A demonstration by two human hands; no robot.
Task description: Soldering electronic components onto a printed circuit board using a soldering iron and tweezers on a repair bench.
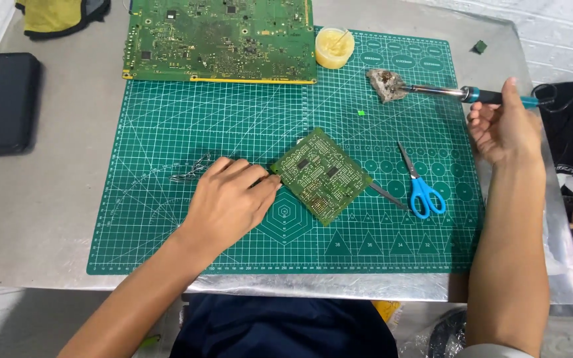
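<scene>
On the green cutting mat (167, 119), a round tub (334, 48) of yellowish paste sits beside the large circuit board (220, 40). The left hand (230, 199) (fingers curled together) presses the small circuit board (323, 174) at mid-mat; the right hand (502, 126) pinches the soldering iron (462, 93), near blue-handled scissors (419, 185).

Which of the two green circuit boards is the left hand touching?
The small circuit board in the mat's middle, turned diagonally; the left hand holds its edge. The large circuit board lies untouched at the top.
</scene>
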